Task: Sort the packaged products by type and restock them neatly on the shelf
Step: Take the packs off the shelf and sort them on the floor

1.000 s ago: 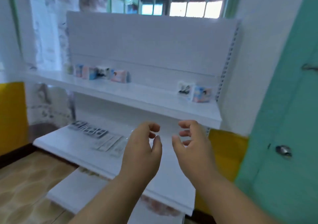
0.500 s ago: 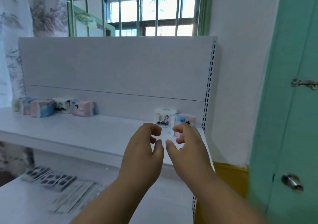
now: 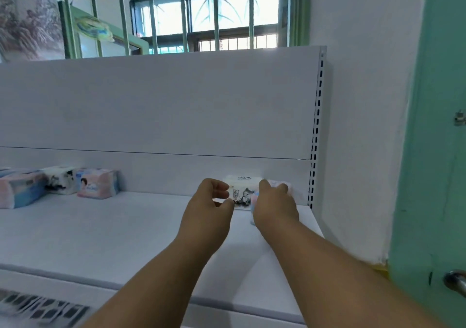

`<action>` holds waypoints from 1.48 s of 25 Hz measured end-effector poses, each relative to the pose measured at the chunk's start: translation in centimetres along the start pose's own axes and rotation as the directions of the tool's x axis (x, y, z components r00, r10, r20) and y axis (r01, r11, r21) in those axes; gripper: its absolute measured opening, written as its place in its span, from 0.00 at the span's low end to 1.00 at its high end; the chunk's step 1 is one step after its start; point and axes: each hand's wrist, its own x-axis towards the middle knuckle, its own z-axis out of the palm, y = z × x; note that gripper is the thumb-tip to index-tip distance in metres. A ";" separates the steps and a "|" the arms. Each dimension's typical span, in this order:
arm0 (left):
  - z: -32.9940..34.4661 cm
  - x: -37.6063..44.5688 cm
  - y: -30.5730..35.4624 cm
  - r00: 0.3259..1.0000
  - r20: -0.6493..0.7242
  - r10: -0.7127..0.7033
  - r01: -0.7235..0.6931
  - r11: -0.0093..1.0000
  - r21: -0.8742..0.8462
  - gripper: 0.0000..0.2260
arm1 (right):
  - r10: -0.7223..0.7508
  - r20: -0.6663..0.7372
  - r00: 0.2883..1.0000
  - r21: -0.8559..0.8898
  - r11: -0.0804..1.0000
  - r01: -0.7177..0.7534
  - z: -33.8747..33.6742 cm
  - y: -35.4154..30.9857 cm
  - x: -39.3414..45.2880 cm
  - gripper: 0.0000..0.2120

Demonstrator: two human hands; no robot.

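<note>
A broad white metal shelf point(image 3: 106, 231) fills most of your view, backed by a tall white panel with a slotted upright at its right edge. A teal door stands further right, and a barred window shows above the panel.

Your two bare forearms reach forward to the shelf's back right corner. There, two small soft packs stand side by side against the panel: a white tissue pack with a black ink-style picture point(image 3: 240, 192) and, touching its right side, a pink and pale blue tissue pack point(image 3: 282, 185), mostly hidden and blurred.

Your left hand point(image 3: 205, 209) has curled fingers hovering at the white pack's left end; whether they touch it cannot be told. Your right hand point(image 3: 273, 205) lies over the pink and blue pack, fingers bent around its top, apparently grasping it.

Towards the shelf's back left edge sits a row of three more packs: a large pink and blue pack point(image 3: 20, 189), a white ink-picture pack point(image 3: 59, 180), and a pink pack with a baby's picture point(image 3: 97, 183).

The likely risk: the two corner packs touch, so lifting one could tip or drag its neighbour. A soft pack could also squash or slip from a shallow fingertip grip.
</note>
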 end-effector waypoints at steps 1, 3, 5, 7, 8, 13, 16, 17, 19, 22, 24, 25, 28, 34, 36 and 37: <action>0.3 0.0 0.1 0.999 0.001 -0.051 0.051 0.998 -0.022 0.08 | -0.022 -0.045 0.999 0.061 0.998 0.025 -0.5 0.2 -0.6 0.24; 0.7 0.0 0.2 0.978 0.020 -0.206 0.207 0.974 -0.089 0.10 | -0.066 -0.151 0.986 0.221 0.970 0.098 -1.1 0.4 -1.9 0.18; 0.6 0.1 0.2 0.929 0.025 -0.370 0.367 0.905 -0.215 0.17 | -0.180 -0.272 0.945 0.312 0.913 0.263 -1.4 0.1 -4.0 0.14; -1.5 0.3 -0.3 0.891 0.024 -0.454 0.424 0.810 -0.405 0.24 | -0.363 -0.306 0.880 0.338 0.823 0.457 -1.4 -2.1 -6.2 0.12; -2.7 0.5 -0.6 0.879 0.053 -0.473 0.440 0.766 -0.469 0.28 | -0.439 -0.307 0.844 0.326 0.785 0.527 -1.3 -3.4 -7.4 0.13; -11.2 0.8 -5.6 0.862 -0.066 -0.503 0.345 0.676 -0.651 0.23 | -0.744 -0.184 0.642 0.388 0.545 0.743 1.6 -11.3 -10.4 0.20; -17.9 2.4 -9.9 0.795 -0.200 -0.573 0.286 0.644 -0.710 0.18 | -0.817 -0.123 0.563 0.467 0.453 0.760 4.8 -17.1 -10.1 0.24; -20.2 3.1 -11.1 0.776 -0.222 -0.591 0.264 0.623 -0.736 0.17 | -0.817 -0.101 0.567 0.441 0.474 0.762 5.9 -19.5 -9.7 0.24; -24.5 4.7 -13.6 0.750 -0.228 -0.621 0.234 0.571 -0.787 0.20 | -0.811 -0.055 0.583 0.341 0.533 0.774 8.3 -24.9 -8.4 0.23; -29.9 7.6 -17.1 0.728 -0.170 -0.664 0.205 0.448 -0.870 0.18 | -0.772 0.030 0.634 0.187 0.628 0.756 12.6 -33.0 -4.8 0.22; -32.1 9.2 -18.5 0.738 -0.128 -0.662 0.191 0.387 -0.902 0.17 | -0.750 0.080 0.656 0.018 0.660 0.751 15.2 -37.0 -1.5 0.22; -33.2 10.1 -19.2 0.750 -0.110 -0.653 0.195 0.377 -0.906 0.16 | -0.740 0.096 0.666 -0.076 0.661 0.746 16.5 -38.8 0.3 0.22; -35.8 13.0 -20.9 0.778 -0.067 -0.625 0.207 0.355 -0.912 0.13 | -0.675 0.137 0.725 -0.199 0.698 0.688 19.2 -42.6 4.7 0.26; -36.2 15.3 -21.7 0.808 0.015 -0.588 0.265 0.342 -0.902 0.08 | -0.573 0.040 0.818 -0.419 0.734 0.535 21.6 -45.4 7.3 0.33; -35.9 15.6 -21.9 0.818 -0.007 -0.576 0.237 0.348 -0.907 0.09 | -0.582 0.027 0.813 -0.371 0.749 0.549 21.4 -45.2 7.1 0.31; -35.8 15.5 -21.9 0.820 -0.019 -0.572 0.216 0.340 -0.915 0.10 | -0.585 0.051 0.810 -0.328 0.756 0.566 21.2 -44.8 6.9 0.32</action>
